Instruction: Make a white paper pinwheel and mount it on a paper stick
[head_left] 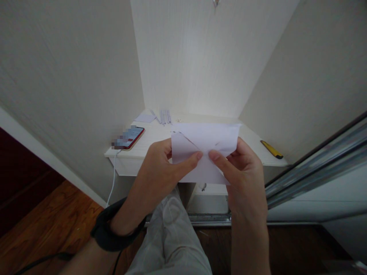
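NEAR: you are pinching a folded white paper [205,147] with both hands, left hand [160,168] and right hand [243,172] clamped on it, thumbs almost meeting at its centre | MID: paper is hanging just above the white shelf [149,147] | FAR: red phone [130,137] is lying left, yellow cutter [271,149] right, paper strips [164,116] at the far wall.
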A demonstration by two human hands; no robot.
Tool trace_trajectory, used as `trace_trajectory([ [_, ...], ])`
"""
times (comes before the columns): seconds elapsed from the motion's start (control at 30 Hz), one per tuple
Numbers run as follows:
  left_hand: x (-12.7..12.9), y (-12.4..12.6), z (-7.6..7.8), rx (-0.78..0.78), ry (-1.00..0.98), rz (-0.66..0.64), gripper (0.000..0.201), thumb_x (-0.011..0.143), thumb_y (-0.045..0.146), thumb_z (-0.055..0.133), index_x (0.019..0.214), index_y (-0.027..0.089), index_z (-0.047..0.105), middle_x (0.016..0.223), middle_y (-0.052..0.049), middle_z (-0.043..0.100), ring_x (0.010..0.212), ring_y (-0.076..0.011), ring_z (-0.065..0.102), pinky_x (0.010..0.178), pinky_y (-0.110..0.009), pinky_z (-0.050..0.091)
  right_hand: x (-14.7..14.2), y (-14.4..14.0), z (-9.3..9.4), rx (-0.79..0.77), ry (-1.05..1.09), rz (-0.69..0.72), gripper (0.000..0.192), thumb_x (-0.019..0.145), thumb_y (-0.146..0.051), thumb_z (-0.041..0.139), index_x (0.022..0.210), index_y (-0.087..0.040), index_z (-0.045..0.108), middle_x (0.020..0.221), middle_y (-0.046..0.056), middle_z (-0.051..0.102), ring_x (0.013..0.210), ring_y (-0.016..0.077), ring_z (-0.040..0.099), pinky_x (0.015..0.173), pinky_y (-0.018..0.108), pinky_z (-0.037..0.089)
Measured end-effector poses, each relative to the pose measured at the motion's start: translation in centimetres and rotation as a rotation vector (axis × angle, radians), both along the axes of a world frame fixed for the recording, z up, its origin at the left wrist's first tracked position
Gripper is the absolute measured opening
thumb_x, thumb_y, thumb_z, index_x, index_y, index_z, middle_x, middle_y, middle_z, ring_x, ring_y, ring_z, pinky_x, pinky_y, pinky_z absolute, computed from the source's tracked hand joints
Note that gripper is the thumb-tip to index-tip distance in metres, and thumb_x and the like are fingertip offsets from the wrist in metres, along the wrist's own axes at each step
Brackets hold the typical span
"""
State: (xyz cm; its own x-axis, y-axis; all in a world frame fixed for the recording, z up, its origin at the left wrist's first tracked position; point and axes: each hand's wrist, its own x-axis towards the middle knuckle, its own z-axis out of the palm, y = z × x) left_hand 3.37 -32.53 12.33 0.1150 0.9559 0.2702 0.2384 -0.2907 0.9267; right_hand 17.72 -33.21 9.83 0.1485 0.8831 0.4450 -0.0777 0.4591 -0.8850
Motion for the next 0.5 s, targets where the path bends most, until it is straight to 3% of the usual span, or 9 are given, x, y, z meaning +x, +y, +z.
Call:
trace_trajectory([
  [0.5, 0.02, 0.09, -0.16, -0.002, -0.01, -0.017, 0.029, 0.071, 0.039, 0.064, 0.087, 0.016, 0.069, 0.08, -0.004, 0.072, 0.07, -0.0183, 0.065, 0.056, -0.024, 0.052, -0.05, -0.06, -0.14, 0.024, 0.0, -0.054, 0.03, 0.073, -0.029, 0.068, 0.102, -0.029, 0.061, 0.096, 0.0, 0.068, 0.087, 0.0191, 0.064, 0.072, 0.032, 0.056],
])
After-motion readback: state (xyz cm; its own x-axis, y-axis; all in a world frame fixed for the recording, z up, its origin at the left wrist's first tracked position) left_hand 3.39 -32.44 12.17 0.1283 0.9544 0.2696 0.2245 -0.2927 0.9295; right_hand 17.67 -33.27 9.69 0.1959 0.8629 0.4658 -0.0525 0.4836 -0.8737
